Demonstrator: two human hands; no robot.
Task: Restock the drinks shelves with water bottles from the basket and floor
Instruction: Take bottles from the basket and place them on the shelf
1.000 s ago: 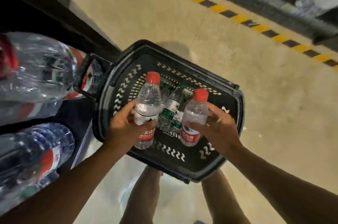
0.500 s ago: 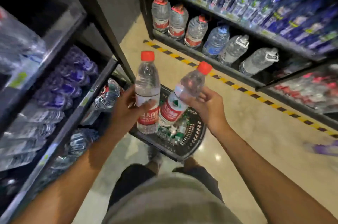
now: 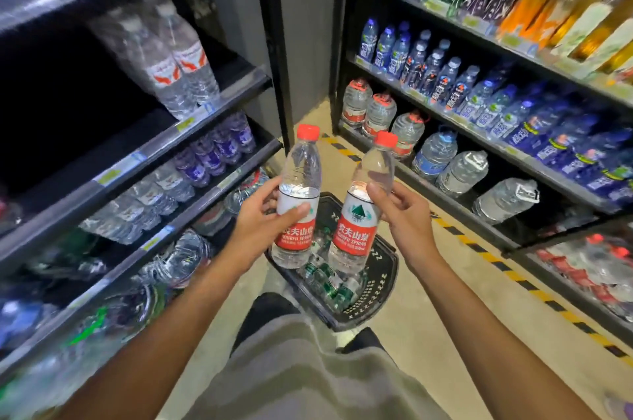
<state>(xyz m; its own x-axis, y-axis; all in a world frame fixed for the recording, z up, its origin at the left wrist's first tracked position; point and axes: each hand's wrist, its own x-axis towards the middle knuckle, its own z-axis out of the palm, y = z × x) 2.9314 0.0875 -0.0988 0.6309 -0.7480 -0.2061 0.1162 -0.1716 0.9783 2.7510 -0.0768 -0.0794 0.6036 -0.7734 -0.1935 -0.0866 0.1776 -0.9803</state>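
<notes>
Water bottles with red caps stand upright in both hands, held out in front of the chest. One water bottle (image 3: 297, 210) sits in the left hand (image 3: 261, 227), whose fingers wrap round the back of the white-and-red label while the thumb crosses its front. The left forearm reaches forward and up from the lower left. A second water bottle (image 3: 360, 217) is gripped by the right hand (image 3: 404, 214): the thumb presses the clear shoulder just above the label and the fingers curl behind it. That bottle tilts slightly, its cap leaning away from the left hand's bottle. The two bottles are just beside each other, their lower ends close but apart as far as can be seen.

Below both hands, on the floor, lies a black basket (image 3: 383, 286) with more small bottles (image 3: 329, 282) lying in it. To the left of the left hand run dark shelves (image 3: 205, 118) holding clear and purple-labelled water, with an open stretch on the middle level. To the right of the right hand, further shelves carry blue-labelled bottles (image 3: 479, 100), and large jugs (image 3: 435, 152) stand on the lowest level. A yellow-and-black floor stripe (image 3: 513, 279) runs along that side.
</notes>
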